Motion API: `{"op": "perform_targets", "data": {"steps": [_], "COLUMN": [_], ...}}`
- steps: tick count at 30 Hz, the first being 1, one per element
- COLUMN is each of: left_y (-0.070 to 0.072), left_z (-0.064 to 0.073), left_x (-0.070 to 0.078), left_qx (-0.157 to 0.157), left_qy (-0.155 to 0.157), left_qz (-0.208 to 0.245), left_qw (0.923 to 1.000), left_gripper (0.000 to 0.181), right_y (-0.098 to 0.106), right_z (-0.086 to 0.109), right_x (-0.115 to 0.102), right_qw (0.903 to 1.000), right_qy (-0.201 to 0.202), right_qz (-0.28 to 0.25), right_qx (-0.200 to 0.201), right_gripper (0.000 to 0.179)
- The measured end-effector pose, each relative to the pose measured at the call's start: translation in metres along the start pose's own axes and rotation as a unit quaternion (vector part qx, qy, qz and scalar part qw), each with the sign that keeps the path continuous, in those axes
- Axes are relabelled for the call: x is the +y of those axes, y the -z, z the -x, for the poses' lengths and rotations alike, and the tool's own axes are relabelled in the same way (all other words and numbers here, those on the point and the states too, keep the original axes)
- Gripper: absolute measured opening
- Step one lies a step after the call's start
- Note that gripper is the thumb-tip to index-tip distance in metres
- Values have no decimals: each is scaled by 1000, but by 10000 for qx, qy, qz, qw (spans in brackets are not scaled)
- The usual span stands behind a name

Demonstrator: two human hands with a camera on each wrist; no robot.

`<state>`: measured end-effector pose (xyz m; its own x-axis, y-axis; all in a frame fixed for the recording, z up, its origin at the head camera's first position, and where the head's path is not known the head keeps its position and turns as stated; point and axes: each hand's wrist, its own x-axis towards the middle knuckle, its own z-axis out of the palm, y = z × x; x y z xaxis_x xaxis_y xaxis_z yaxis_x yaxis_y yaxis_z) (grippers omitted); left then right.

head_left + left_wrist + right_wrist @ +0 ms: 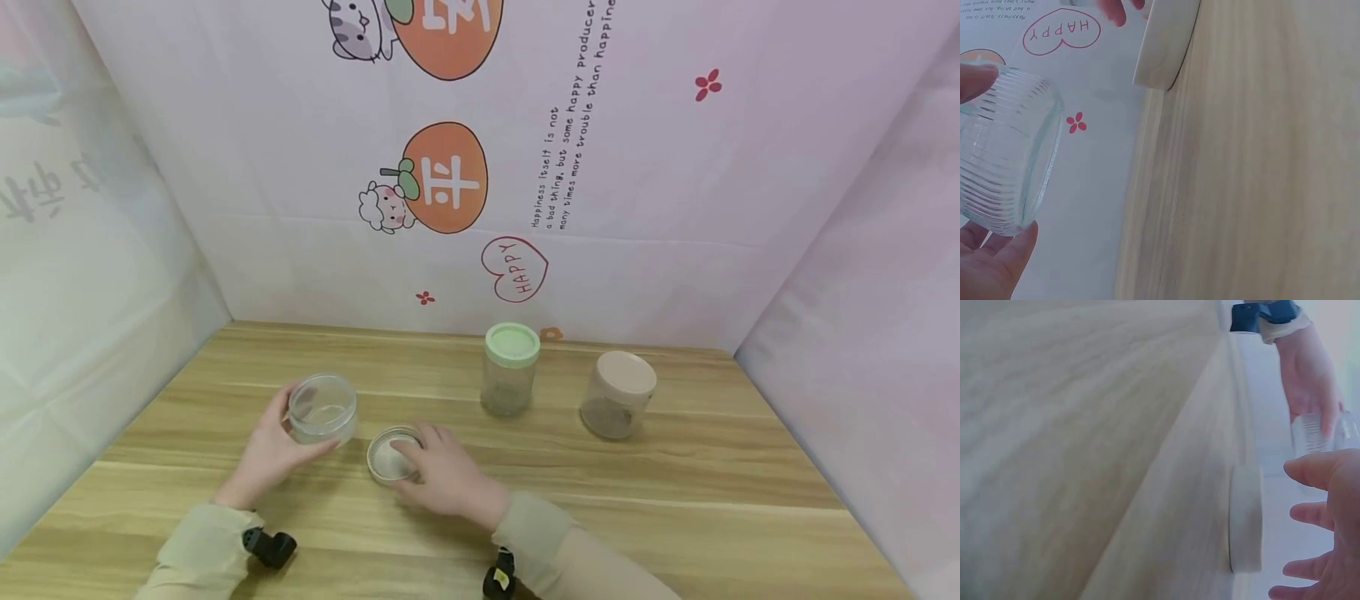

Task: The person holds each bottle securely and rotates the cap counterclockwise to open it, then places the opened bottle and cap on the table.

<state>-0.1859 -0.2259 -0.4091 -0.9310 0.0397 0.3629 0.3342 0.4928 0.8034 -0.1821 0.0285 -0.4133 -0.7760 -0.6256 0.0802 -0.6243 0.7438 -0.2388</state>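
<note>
My left hand (273, 446) grips a clear, ribbed glass jar (324, 412) by its sides, thumb on one side and fingers on the other. The jar has no lid on it, and its mouth shows from above. Whether its base touches the table cannot be told. Just right of it, a pale round lid (390, 457) lies on the table, its rimmed inner side up. Over the lid's right edge is my right hand (450, 475). In the right wrist view that hand's fingers (1313, 515) are spread, with a gap to the lid (1246, 519).
Behind the hands stand two lidded clear jars on the wooden table (675, 517): a taller one with a green lid (512, 343) and a shorter one with a beige lid (626, 373). A printed white cloth (637, 167) rises at the back, with more cloth at both sides.
</note>
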Motion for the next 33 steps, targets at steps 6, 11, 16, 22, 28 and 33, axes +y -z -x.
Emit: {"op": "perform_targets", "data": {"steps": [6,11,16,22,28,33], "left_y": [-7,-11,-15,-21,-24,-27], "left_z": [-3,-7,-14,-25,-36,-48], "left_x": [0,1,3,3,0,-6], "left_qx": [20,-42,-92,-172,-374,-456], "left_qy": [84,211,304,398,612,857], "left_qz": [91,394,489,271,121,95], "left_qw": [9999,9990,9983,9987,9974,9952], "left_gripper": [89,91,92,90,94,97], "right_y": [7,10,11,14,18,22], "right_z": [9,22,36,48,56,67], "right_x": [11,22,32,44,56,70], "right_qw": [9992,9950,9837,9682,9558,9513], "right_qy": [-139,-16,224,308,11,-378], "right_qz": [-349,-773,-1342,-1845,-2357,-2480], "right_qx": [140,628,1173,1659,1757,1790], "right_gripper": [51,43,36,32,31,30]}}
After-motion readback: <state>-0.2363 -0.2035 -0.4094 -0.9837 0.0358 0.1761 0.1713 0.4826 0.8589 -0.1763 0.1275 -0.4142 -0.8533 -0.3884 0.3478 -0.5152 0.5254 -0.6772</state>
